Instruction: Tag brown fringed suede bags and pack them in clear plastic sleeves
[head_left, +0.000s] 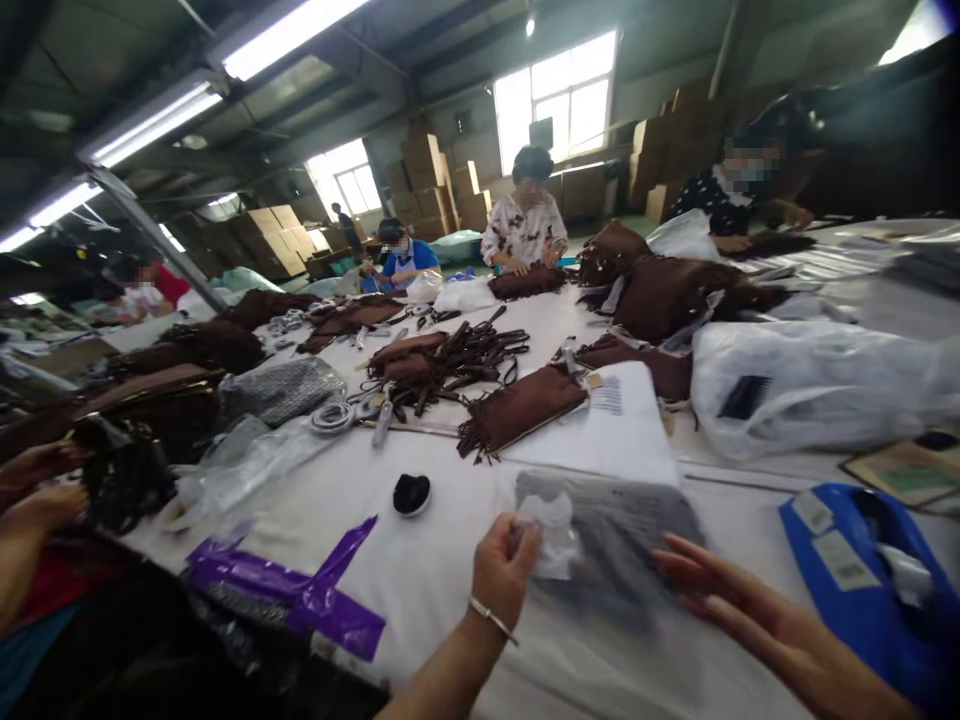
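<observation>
Tabletop (457, 560), near edge: position of hands and flat grey bag

The flat grey bag, covered in clear plastic film (626, 560), lies on the white-covered tabletop toward the near edge, between the two hands. The left hand (506, 560), with a thin silver bracelet (493, 620) at its wrist, is located over the left side of the bag. Thumb and fingers are pinching a small translucent plastic piece (556, 530). The right hand (757, 600) is located at the right side of the bag. Its fingers are extended, with a gap between them; contact with the bag cannot be determined.

Adjacent items: a blue plastic holder with white labels (847, 560), to the right of the right hand; a round white dish with a black pad (411, 494), left of the bag; a strip of glossy purple plastic (300, 595), near the left part of the near edge. Farther in from the near edge, a brown fringed rectangular pouch (529, 408) lies partly on a white sheet (637, 430). At the left edge, a co-worker's hands (49, 507) are positioned at a dark brown item (124, 475).
</observation>
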